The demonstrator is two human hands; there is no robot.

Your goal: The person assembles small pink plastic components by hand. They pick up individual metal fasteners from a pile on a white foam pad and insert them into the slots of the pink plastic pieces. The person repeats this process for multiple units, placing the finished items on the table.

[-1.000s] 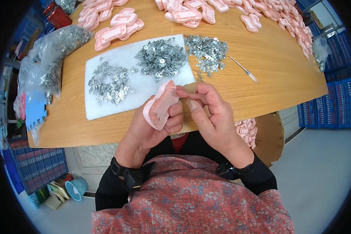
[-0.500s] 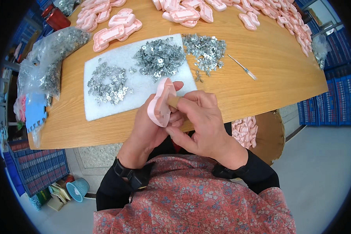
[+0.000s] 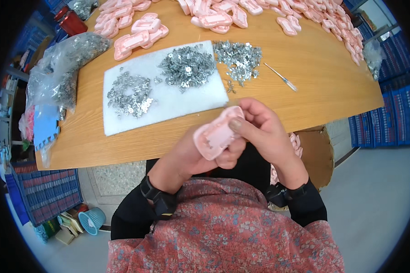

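Observation:
A pink plastic shell (image 3: 219,137) with a wavy outline is tilted above the table's near edge, its hollow, recessed side facing up. My left hand (image 3: 182,157) is closed around it from below and the left. At its upper right end, my right hand (image 3: 271,134) grips it, the thumb pressed on the inside. Beyond them lies a white foam sheet (image 3: 168,103) bearing two piles of small silvery metal pieces, a looser left pile (image 3: 130,94) and a denser right pile (image 3: 187,67). Another metal pile (image 3: 239,59) sits on the wood beside the sheet.
A thin screwdriver-like tool (image 3: 282,78) lies on the table (image 3: 314,98) at right. More pink shells (image 3: 216,19) are heaped along the far side. Plastic bags of metal pieces (image 3: 61,75) and a red jar (image 3: 70,22) stand left. A cardboard box (image 3: 316,161) holding pink shells is below the right edge.
The shell has moved right and turned from edge-on to show its hollow side. My right hand has shifted to its upper right end. A tan piece seen at the right fingers is out of sight.

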